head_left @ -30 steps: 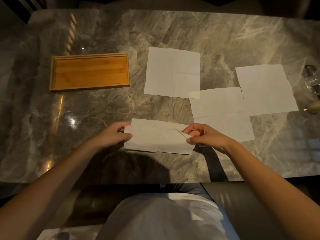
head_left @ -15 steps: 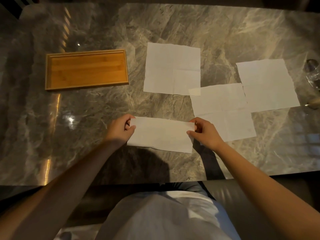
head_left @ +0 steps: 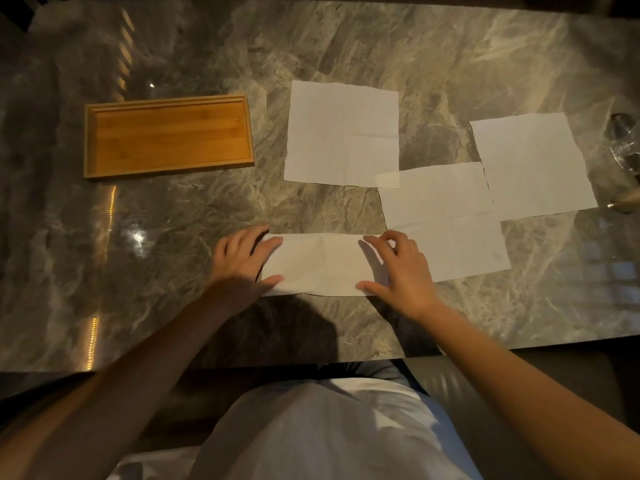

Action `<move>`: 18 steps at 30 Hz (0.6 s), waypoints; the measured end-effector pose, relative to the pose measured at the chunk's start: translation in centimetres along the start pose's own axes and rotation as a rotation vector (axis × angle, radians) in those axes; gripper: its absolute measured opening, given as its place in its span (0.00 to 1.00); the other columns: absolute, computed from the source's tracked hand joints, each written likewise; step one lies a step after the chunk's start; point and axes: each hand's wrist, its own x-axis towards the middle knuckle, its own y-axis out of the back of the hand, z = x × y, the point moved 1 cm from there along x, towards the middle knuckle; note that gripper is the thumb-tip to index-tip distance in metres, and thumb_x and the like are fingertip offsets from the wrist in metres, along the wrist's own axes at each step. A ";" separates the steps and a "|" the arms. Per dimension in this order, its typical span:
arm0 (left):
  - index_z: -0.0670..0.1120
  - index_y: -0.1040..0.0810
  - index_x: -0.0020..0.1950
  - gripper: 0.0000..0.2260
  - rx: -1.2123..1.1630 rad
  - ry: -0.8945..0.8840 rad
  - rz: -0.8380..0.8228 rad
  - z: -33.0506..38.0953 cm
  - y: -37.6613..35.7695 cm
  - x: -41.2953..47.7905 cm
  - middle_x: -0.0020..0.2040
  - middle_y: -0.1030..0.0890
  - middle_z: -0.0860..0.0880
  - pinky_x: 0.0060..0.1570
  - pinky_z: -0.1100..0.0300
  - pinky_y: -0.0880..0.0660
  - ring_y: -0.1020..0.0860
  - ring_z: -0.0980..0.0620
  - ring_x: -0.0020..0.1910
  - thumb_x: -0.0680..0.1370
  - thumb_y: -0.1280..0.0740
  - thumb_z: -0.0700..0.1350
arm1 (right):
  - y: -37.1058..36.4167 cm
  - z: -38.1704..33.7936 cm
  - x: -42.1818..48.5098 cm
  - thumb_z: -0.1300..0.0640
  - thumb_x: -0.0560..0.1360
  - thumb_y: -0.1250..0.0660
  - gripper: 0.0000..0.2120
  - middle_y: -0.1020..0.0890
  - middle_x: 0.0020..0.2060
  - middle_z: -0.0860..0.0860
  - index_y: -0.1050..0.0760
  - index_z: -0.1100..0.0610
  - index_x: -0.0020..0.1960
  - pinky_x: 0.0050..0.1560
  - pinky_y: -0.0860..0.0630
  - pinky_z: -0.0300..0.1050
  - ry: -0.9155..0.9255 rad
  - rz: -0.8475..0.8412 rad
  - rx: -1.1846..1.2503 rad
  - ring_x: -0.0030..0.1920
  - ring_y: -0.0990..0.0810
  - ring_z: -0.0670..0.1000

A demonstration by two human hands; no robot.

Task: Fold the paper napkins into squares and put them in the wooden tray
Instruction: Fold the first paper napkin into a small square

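A white napkin folded in half point(head_left: 322, 265) lies flat as a long rectangle on the marble table in front of me. My left hand point(head_left: 242, 265) presses its left end with spread fingers. My right hand point(head_left: 398, 268) presses its right end, fingers and thumb spread on the paper. Three unfolded napkins lie beyond: one in the middle point(head_left: 343, 133), one to the right of the folded one point(head_left: 446, 220), one at the far right point(head_left: 530, 164). The wooden tray point(head_left: 166, 136) sits at the back left with nothing in it.
The marble table point(head_left: 173, 254) ends at a front edge just before my lap. A glass object point(head_left: 627, 140) stands at the far right edge, with a pale object point(head_left: 627, 204) just below it.
Both hands pinched the napkin's upper corners and carried them forward onto the table. Now the napkin lies flat and the fingers have spread out on its ends.
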 end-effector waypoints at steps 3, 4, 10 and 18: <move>0.51 0.29 0.67 0.27 0.038 -0.031 -0.011 0.3 0.0 0.0 0.71 0.32 0.46 0.67 0.42 0.44 0.34 0.43 0.68 0.74 0.44 0.63 | -0.3 -0.1 0.1 0.37 0.67 0.28 0.38 0.33 0.66 0.55 0.37 0.48 0.72 0.56 0.29 0.54 0.004 -0.086 -0.093 0.60 0.31 0.58; 0.50 0.28 0.67 0.28 0.061 -0.065 -0.021 0.4 -0.1 0.0 0.71 0.31 0.46 0.67 0.40 0.44 0.33 0.43 0.68 0.74 0.45 0.64 | -0.4 -0.1 0.1 0.37 0.67 0.29 0.38 0.34 0.67 0.55 0.38 0.48 0.72 0.57 0.30 0.54 -0.003 -0.106 -0.114 0.61 0.32 0.58; 0.53 0.37 0.73 0.32 0.180 -0.175 -0.102 -1.0 -1.2 0.3 0.75 0.39 0.44 0.67 0.34 0.48 0.38 0.40 0.72 0.72 0.43 0.67 | -0.1 0.4 0.5 0.36 0.68 0.30 0.39 0.37 0.70 0.55 0.42 0.46 0.74 0.61 0.32 0.54 0.009 -0.173 -0.171 0.64 0.34 0.58; 0.49 0.36 0.73 0.30 0.204 -0.202 -0.079 -1.7 -0.2 1.5 0.74 0.37 0.43 0.68 0.35 0.47 0.37 0.41 0.72 0.75 0.46 0.63 | 0.1 0.9 0.8 0.34 0.68 0.32 0.41 0.37 0.69 0.54 0.43 0.45 0.74 0.61 0.34 0.54 0.022 -0.195 -0.186 0.64 0.35 0.57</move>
